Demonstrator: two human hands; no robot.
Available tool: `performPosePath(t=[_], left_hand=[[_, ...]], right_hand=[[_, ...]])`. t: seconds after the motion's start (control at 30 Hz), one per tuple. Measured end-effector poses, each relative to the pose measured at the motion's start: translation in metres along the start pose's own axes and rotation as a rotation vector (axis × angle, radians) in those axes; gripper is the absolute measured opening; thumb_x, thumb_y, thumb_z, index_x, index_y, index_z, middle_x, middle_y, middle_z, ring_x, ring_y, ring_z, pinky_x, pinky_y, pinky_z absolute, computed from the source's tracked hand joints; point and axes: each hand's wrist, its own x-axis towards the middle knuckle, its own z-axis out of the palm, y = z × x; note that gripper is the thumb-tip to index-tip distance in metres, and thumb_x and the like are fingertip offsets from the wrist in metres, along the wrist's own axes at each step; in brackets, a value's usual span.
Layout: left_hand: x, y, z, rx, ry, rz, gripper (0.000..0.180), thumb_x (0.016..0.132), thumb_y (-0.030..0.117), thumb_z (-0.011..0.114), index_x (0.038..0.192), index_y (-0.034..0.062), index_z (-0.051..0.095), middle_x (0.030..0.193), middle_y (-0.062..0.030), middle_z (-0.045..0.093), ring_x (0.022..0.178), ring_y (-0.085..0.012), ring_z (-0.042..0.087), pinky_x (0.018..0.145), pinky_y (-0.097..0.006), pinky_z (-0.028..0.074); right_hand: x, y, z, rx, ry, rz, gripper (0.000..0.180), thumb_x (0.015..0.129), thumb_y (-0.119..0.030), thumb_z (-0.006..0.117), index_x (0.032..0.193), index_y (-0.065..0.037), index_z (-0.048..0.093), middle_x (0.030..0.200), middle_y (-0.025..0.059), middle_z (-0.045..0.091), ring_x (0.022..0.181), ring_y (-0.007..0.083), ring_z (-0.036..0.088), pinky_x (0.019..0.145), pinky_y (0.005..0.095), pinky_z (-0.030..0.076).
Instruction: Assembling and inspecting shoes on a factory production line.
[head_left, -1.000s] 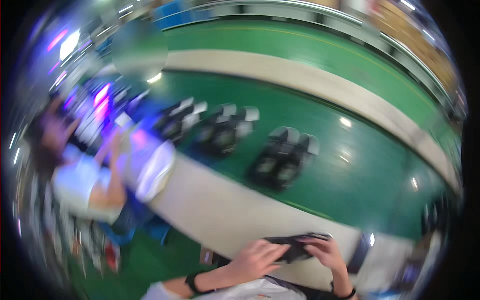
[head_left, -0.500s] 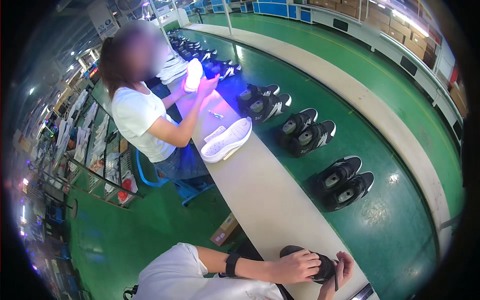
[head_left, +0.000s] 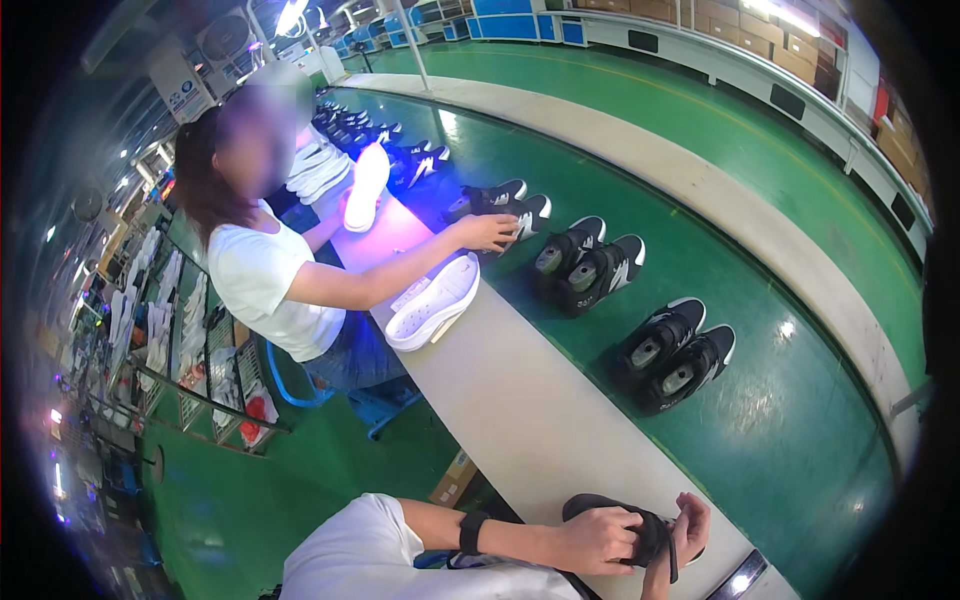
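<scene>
At the lower right, a black shoe [head_left: 590, 503] lies on the pale bench. My left hand [head_left: 598, 540], a black band at its wrist, is closed over the shoe's upper with bent fingers. Against the shoe's right side my right hand [head_left: 692, 530] has its fingers curled; part of its grip is hidden. A dark strip [head_left: 674, 572] hangs beside the right wrist, and I cannot tell if it belongs to the shoe. Nearest to my hands on the green strip beyond the bench stands a pair of black-and-white shoes [head_left: 700, 360].
The pale bench [head_left: 500, 380] runs away to the upper left, with a white sole [head_left: 435, 305] on it. A co-worker [head_left: 270, 280] sits there, holding another white sole [head_left: 367, 188]. More shoe pairs [head_left: 585, 260] line the green strip. A metal piece [head_left: 740, 580] sits at the bench's near end.
The co-worker's one hand has left the white sole and reached right to a shoe on the green strip. My hands stay on the black shoe. The view has shifted slightly.
</scene>
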Motion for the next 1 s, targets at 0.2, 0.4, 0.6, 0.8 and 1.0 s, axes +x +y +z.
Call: performPosePath(t=[0.2, 0.4, 0.6, 0.8, 1.0], left_hand=[[0.000, 0.020, 0.014, 0.094, 0.096, -0.061, 0.022, 0.073, 0.026, 0.072, 0.084, 0.0079, 0.065, 0.085, -0.0094, 0.059, 0.092, -0.0264, 0.058, 0.077, -0.037, 0.051], [0.006, 0.016, 0.003, -0.054, -0.018, -0.097, 0.025, 0.067, 0.028, 0.074, 0.081, 0.0078, 0.066, 0.088, -0.0138, 0.060, 0.087, -0.0309, 0.060, 0.078, -0.042, 0.051], [0.018, 0.014, -0.050, -0.237, -0.215, -0.105, 0.019, 0.079, 0.014, 0.071, 0.093, 0.0020, 0.067, 0.090, -0.0109, 0.067, 0.087, -0.0278, 0.064, 0.094, -0.049, 0.045], [-0.016, 0.036, -0.067, -0.276, -0.237, -0.412, 0.020, 0.084, -0.003, 0.062, 0.104, -0.0017, 0.060, 0.109, -0.0178, 0.067, 0.105, -0.0329, 0.063, 0.089, -0.039, 0.053], [-0.017, 0.033, -0.053, -0.237, -0.321, -0.361, 0.026, 0.084, -0.003, 0.060, 0.109, -0.0004, 0.054, 0.117, -0.0177, 0.064, 0.099, -0.0312, 0.066, 0.080, -0.036, 0.055]], right_hand=[[0.003, 0.002, -0.002, -0.010, 0.014, -0.032, 0.015, 0.092, 0.003, 0.048, 0.099, 0.003, 0.061, 0.094, 0.0101, 0.066, 0.089, 0.0165, 0.062, 0.080, 0.0268, 0.047], [0.005, 0.010, -0.011, -0.087, -0.020, -0.104, 0.019, 0.085, 0.009, 0.049, 0.097, 0.005, 0.064, 0.091, 0.0103, 0.067, 0.090, 0.0175, 0.065, 0.087, 0.0300, 0.051], [0.014, -0.044, -0.003, 0.029, -0.219, 0.168, 0.023, 0.088, 0.004, 0.051, 0.108, 0.001, 0.063, 0.105, 0.0104, 0.066, 0.092, 0.0148, 0.063, 0.077, 0.0273, 0.052], [-0.016, -0.059, -0.062, -0.317, -0.578, -0.254, 0.047, 0.073, 0.009, 0.066, 0.118, -0.001, 0.059, 0.118, 0.0114, 0.059, 0.107, 0.0290, 0.057, 0.089, 0.0366, 0.049], [-0.013, -0.064, -0.059, -0.391, -0.750, -0.354, 0.064, 0.064, 0.004, 0.074, 0.124, -0.002, 0.055, 0.128, 0.0117, 0.052, 0.114, 0.0329, 0.050, 0.094, 0.0405, 0.046]])
